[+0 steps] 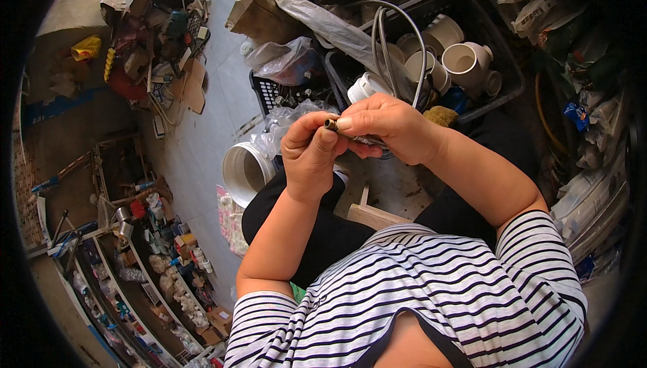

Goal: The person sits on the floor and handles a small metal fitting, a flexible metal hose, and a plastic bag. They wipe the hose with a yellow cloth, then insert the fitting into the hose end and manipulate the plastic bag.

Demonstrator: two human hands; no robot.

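In front of my chest, both hands meet around a small brass-coloured threaded fitting [330, 125]. My left hand [309, 152] pinches it between thumb and fingers, its open end facing left. From the other side my right hand [394, 125] closes on it, thumb laid against its edge. Just behind my right hand rises a looped grey hose [423, 51]; whether it joins the fitting is hidden by my fingers. Something grey shows under my right palm, too covered to name.
A black crate [502, 102] of white pipe fittings [465, 60] stands ahead on the right. A white bucket [244, 172] lies tipped left of my knees, near a plastic bag [286, 61]. Shelves [128, 280] packed with parts line the left. A wooden piece [375, 216] sits between my legs.
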